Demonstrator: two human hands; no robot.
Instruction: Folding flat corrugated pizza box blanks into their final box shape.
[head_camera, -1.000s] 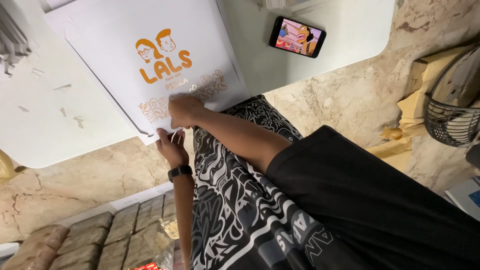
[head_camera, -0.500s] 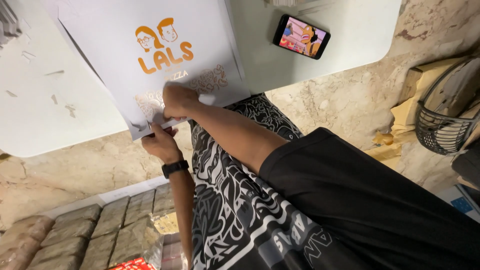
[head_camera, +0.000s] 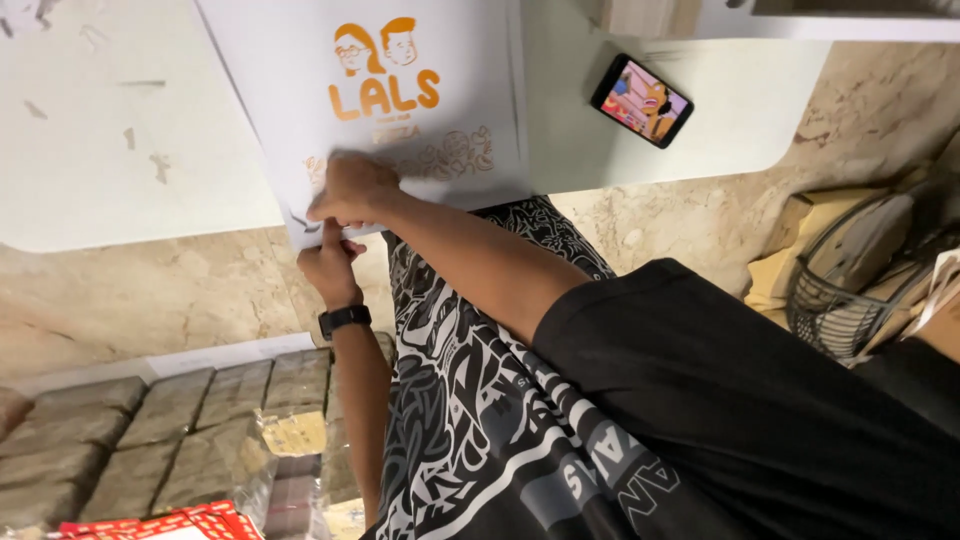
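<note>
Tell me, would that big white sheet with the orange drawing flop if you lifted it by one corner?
Probably only a little. The white sheet lies flat and juts past the table edge without drooping, so it looks like stiff card. It seems thin, so likely light, and it may slide easily on the smooth top.

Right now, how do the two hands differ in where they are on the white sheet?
The right hand lies flat on top of the white sheet, while the left hand grips its near edge from below. The left wrist bears a black watch; the right wrist is bare. Both touch the same corner.
</note>
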